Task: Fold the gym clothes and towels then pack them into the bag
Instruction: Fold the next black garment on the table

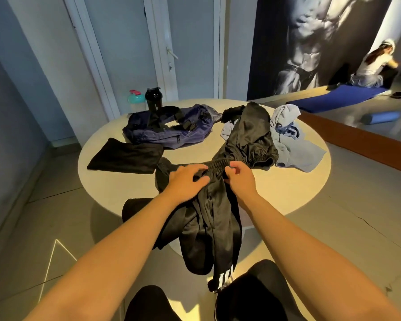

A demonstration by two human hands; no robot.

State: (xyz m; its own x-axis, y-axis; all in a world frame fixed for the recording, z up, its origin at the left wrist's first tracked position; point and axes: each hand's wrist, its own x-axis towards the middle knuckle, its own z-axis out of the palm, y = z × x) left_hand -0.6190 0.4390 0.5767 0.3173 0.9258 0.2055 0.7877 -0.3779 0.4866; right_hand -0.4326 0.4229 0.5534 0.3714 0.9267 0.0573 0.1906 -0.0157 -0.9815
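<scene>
— Where are the black pants?
— Draped over the near edge of the table, legs hanging. My right hand pinches the elastic waistband, fingers curled. My left hand lies on the fabric, fingers spread.
— And the bag?
— Farther back, left, behind a folded black garment.

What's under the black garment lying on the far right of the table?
Pale blue cloth sticks out from under the black garment on its left and right sides. Whether that is one piece or two, and anything else beneath, is covered.
</scene>
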